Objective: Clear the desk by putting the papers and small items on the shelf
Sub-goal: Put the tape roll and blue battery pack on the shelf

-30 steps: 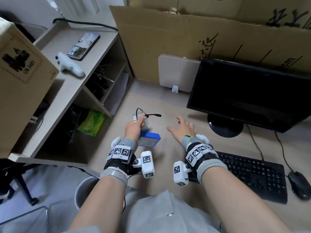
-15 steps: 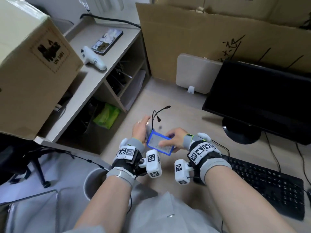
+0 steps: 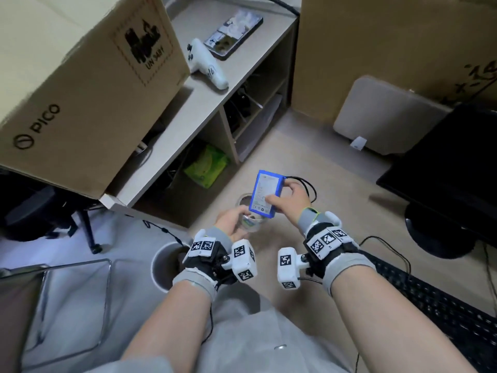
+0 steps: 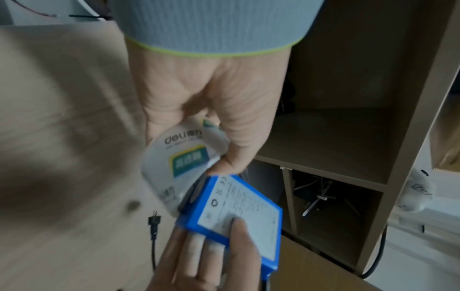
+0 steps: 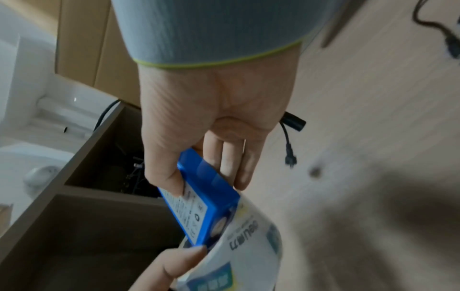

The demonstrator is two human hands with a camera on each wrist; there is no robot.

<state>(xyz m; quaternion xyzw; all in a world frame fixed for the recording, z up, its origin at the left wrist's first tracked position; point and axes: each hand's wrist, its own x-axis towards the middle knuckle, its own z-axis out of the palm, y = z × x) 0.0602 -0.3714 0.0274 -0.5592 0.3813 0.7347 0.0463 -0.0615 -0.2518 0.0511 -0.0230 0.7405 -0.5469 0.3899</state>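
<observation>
A blue battery pack (image 3: 266, 192) with a white label and black cables (image 3: 309, 184) is held above the desk; my right hand (image 3: 281, 196) grips it, thumb on the label and fingers underneath. The right wrist view shows the battery pack (image 5: 199, 200) in that grip. My left hand (image 3: 238, 220) holds a clear roll of tape (image 3: 248, 222) just below the pack's near end. In the left wrist view the roll of tape (image 4: 179, 157) touches the battery pack (image 4: 239, 208). The wooden shelf (image 3: 204, 103) stands to the left, its lower compartments open.
On the shelf top sit a large cardboard box (image 3: 80, 84), a white controller (image 3: 207, 65) and a phone (image 3: 234, 33). A green packet (image 3: 207, 165) lies in a lower compartment. A monitor (image 3: 451, 170) and keyboard (image 3: 443, 305) are at right, a white bin (image 3: 166, 265) below left.
My right hand, open over the desk a second ago, took hold of the blue battery pack and lifted it. My left hand raised the tape roll. The view swung left toward the shelf.
</observation>
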